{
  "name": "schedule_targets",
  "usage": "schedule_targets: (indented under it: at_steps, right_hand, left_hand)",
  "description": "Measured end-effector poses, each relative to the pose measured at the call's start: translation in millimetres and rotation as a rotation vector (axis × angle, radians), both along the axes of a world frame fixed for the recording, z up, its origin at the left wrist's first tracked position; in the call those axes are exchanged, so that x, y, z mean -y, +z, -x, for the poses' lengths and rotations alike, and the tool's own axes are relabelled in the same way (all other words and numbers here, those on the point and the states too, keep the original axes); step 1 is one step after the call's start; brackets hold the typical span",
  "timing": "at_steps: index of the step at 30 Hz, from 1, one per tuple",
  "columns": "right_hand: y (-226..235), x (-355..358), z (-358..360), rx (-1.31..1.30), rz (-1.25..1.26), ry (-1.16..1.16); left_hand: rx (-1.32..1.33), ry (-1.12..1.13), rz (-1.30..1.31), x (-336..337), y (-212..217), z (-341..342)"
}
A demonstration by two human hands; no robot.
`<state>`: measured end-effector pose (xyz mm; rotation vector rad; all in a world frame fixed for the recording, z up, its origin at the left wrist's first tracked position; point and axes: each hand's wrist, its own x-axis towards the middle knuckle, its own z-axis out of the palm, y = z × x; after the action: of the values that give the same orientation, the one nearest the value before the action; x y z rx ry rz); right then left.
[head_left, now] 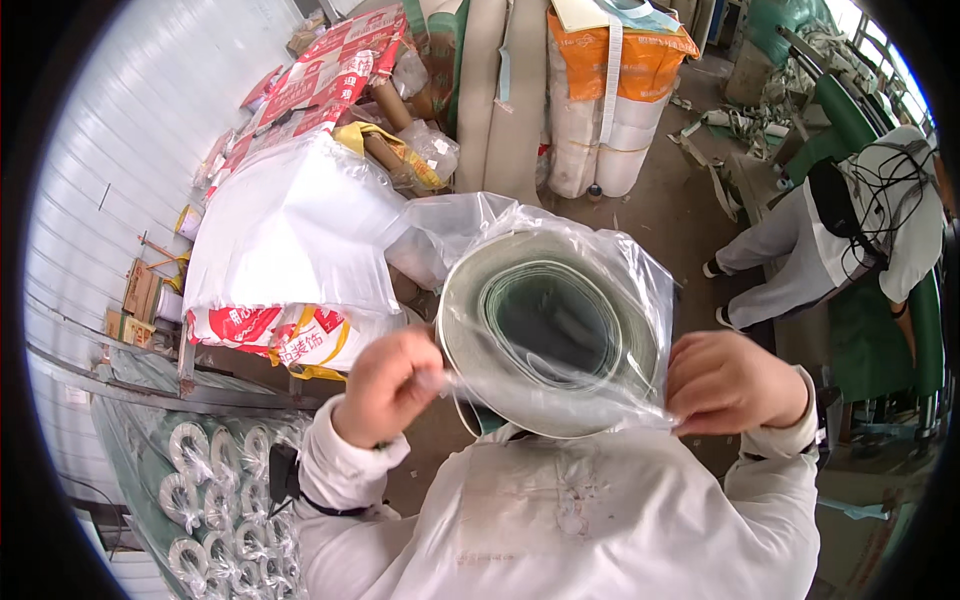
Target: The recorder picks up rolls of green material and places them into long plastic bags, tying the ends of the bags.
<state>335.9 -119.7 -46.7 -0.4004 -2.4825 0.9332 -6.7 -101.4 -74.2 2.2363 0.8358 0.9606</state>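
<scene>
A thick roll of pale green sheet material [460,290] stands on end in front of me, its dark hollow core facing up. Clear plastic film [650,280] is wrapped around the roll, and a stretched strip of it crosses the near side of the top. At the roll's left edge, my left hand [390,388] is closed on one end of that film. On the opposite side my right hand [730,382] pinches a gathered part of the same film. The lower part of the roll is hidden behind my white-sleeved body.
White sheeting [290,230] and red-and-white bags [340,70] are piled at left. Several plastic-wrapped rolls [190,450] lie stacked at lower left. An orange-topped white bundle [625,110] stands beyond. At right a person [800,230] bends over green material [880,340].
</scene>
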Motion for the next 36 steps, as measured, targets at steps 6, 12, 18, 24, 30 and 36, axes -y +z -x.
schedule_targets:
  at_steps: [6,12,18,24,30,36]
  right_hand:
    - [-70,-16,67,0.226,-0.630,-0.421]
    - [-226,-46,77,0.809,-0.222,-0.116]
    - [-389,-19,107,0.810,0.135,-0.598]
    - [-313,45,80,0.360,0.625,-0.760]
    - [-308,150,15,0.106,1.144,-1.154]
    - [-331,134,30,-0.490,1.569,-1.143]
  left_hand:
    - [-0.520,-0.070,-0.481,11,-33,-5]
    - [-0.501,-0.045,-0.414,-62,-200,29]
    - [-0.873,-0.118,0.473,-28,-455,-10]
    - [-0.440,0.176,1.699,52,-661,-31]
    - [0.817,-0.021,2.237,-34,-352,-209]
    - [1.075,-0.412,2.055,-40,-167,-231]
